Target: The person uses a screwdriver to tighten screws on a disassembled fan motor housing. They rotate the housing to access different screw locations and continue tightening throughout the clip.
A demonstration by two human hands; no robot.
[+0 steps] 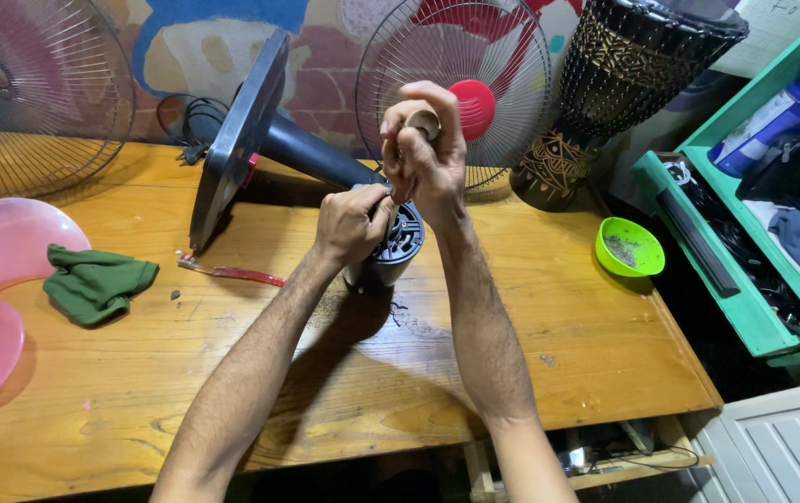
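Frame centre: left hand [352,222] grip closed around the top of the black ribbed fan motor [393,244] lying on the wooden surface [530,326]. Right hand [423,149] above it, grip pinching a small tan cap [423,122]. Right: green bowl [630,247] holds dark grit.

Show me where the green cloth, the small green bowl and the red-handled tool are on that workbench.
green cloth [97,282]: head view, on the middle of its crumpled folds.
small green bowl [644,265]: head view, on its near rim.
red-handled tool [232,273]: head view, midway along its handle lying on the wood.
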